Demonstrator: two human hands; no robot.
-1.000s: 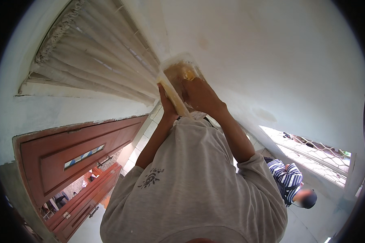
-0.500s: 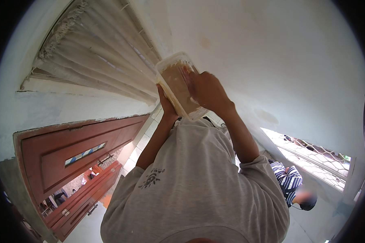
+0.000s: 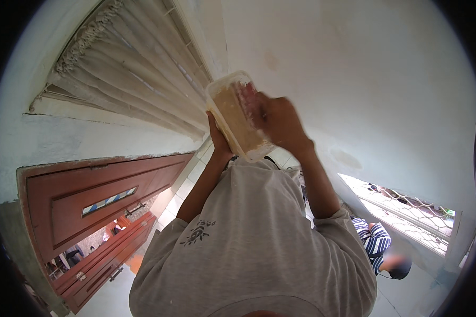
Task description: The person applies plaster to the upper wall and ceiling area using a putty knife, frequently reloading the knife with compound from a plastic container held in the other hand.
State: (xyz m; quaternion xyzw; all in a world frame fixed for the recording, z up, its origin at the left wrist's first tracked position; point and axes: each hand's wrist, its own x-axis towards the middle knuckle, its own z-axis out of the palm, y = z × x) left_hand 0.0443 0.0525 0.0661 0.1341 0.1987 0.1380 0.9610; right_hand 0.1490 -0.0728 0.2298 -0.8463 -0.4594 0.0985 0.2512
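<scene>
Plastic tub [image 3: 225,79] of beige paste [image 3: 228,116] is held up at 12 o'clock, beyond the chest of a grey shirt [image 3: 248,227]. The left hand [image 3: 220,138] grips its side from 8 o'clock; the right hand [image 3: 283,124], at 3 o'clock, clasps a reddish flat piece [image 3: 247,100] over the paste. With one hand apparently bearing the weight, a hard push from the right could tip the tub toward 9 o'clock, or twist it loose if smears make the plastic slick. A loaded edge could drop paste onto the shirt or the tiled floor [image 3: 184,186]. Hidden are the left fingers beneath the tub and the right fingertips; blur leaves the reddish piece's outline uncertain. At 4 o'clock, a sleeve [image 3: 336,238] partly covers a person in stripes [image 3: 378,240].
</scene>
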